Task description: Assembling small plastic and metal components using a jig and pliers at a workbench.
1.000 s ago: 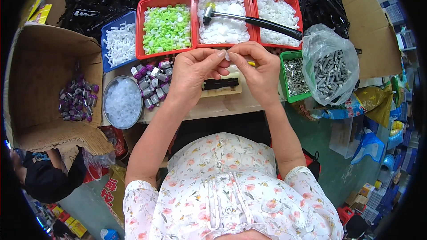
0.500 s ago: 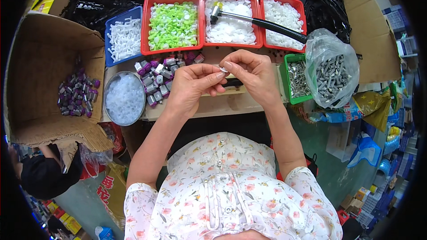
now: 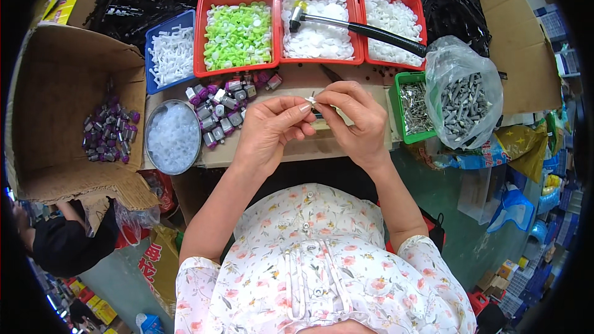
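Note:
My left hand [image 3: 270, 128] pinches a small white plastic piece [image 3: 310, 100] between thumb and forefinger above the work table. A thin pin-like bit stands up from it. My right hand [image 3: 356, 120] has its thumb and fingertips closed at the same piece, touching its right side. Beyond my right fingers lies the dark pointed end of a tool [image 3: 331, 73]. Below my fingertips a dark object on the table is mostly hidden. Several grey-and-purple parts [image 3: 226, 108] are heaped left of my left hand.
Red bins [image 3: 277, 31] of green and white plastic pieces line the back, with a hammer [image 3: 371, 34] across two. A blue bin [image 3: 148, 55] and round bowl [image 3: 199, 139] stand left, beside a cardboard box [image 3: 55, 105]. Right are a green bin [image 3: 408, 139] and plastic bag [image 3: 461, 55].
My right hand has shifted slightly toward me, its fingers now beside the white piece rather than over it. The thin pin and the dark tool tip have come into sight.

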A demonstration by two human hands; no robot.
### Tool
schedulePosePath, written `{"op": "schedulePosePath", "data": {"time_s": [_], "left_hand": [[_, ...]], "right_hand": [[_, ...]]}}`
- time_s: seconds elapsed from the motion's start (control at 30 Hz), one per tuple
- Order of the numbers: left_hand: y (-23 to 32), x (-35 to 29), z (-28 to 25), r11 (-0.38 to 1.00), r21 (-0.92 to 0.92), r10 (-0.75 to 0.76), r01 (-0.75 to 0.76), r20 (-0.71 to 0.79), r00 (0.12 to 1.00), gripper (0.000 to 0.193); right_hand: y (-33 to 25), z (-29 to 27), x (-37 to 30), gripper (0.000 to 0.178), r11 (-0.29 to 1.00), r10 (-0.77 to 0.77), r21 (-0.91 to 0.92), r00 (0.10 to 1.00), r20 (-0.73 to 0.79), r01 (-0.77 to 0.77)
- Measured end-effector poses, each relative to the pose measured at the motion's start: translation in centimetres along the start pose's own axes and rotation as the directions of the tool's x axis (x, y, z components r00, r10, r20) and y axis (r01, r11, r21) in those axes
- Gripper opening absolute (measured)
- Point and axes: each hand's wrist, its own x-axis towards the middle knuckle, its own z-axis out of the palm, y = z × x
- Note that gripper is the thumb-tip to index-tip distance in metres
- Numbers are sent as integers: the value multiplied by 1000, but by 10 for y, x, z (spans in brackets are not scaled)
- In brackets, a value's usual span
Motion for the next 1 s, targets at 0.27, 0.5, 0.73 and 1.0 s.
{"op": "schedulePosePath", "data": {"time_s": [0.27,0.5,0.73,1.0], "left_hand": [[-15,-20,-6,888,401,289,-225,-107,951,13],[-15,-29,-24,-99,897,732,-430,358,579,20],[-33,-27,-34,-311,833,683,-458,531,502,30],[-41,-24,-41,-404,796,598,-450,603,528,36]], "right_hand": [[6,7,-2,17,994,-94,-50,994,56,96],[11,22,-12,14,989,-75,-107,968,239,103],[9,27,-8,14,982,-79,-141,955,288,124],[5,27,-6,15,973,-75,-189,952,298,136]]}}
